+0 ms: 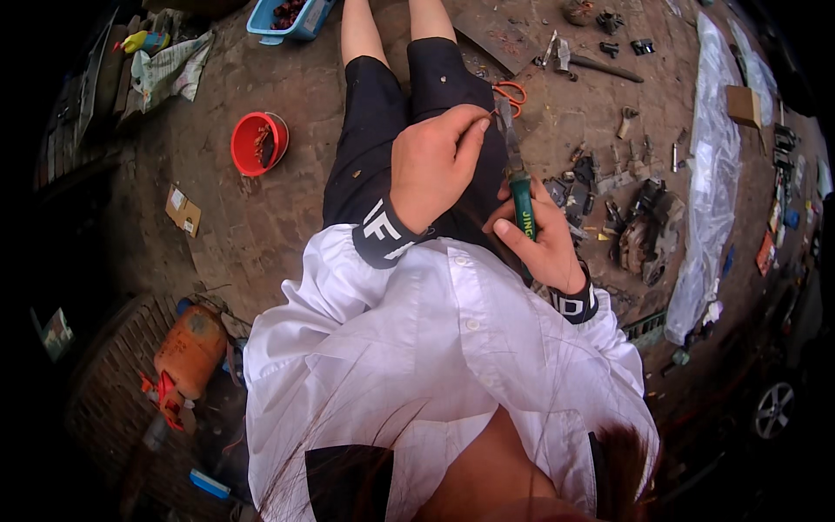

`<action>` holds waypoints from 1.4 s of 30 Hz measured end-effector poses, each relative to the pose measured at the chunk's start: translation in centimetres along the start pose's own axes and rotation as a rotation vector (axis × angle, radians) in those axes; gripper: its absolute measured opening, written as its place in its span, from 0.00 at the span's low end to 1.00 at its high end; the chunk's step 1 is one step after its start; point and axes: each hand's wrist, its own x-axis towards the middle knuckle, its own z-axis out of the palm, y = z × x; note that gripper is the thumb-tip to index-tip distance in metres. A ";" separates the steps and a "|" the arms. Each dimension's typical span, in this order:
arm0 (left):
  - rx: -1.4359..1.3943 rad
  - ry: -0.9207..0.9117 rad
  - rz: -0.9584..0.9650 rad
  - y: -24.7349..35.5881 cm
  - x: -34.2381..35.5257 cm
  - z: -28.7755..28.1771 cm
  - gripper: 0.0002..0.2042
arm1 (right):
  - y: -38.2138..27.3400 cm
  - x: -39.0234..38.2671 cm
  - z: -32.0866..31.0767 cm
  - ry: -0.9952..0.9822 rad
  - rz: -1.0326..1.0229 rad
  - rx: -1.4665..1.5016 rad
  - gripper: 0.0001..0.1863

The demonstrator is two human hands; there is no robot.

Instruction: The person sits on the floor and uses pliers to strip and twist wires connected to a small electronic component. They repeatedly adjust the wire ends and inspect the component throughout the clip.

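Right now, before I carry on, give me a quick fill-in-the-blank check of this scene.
1. The right hand holds a tool with a ____ handle.
2. By the left hand, the black cuff bears ____ lettering.
3. The bucket stands to the ____ of the legs.
4. The tub at the top edge is ____.

Missing words: green; white; left; blue.

Left: floor strip between red bucket and dark shorts passable; blue basin limits it forward. Right: orange-handled scissors beside tip of green-handled tool, hammer beyond; metal parts obstruct low passes, then plastic sheeting.
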 end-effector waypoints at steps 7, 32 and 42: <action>-0.138 -0.097 -0.041 0.7 -1.9 0.3 0.05 | 2.2 1.2 -2.8 0.575 0.247 0.693 0.08; -0.258 0.017 -0.121 0.5 0.1 1.9 0.06 | 2.6 -0.2 1.1 0.054 0.165 0.421 0.14; -0.276 0.079 -0.097 0.3 0.1 1.9 0.06 | 0.6 1.2 0.5 0.022 0.102 0.225 0.15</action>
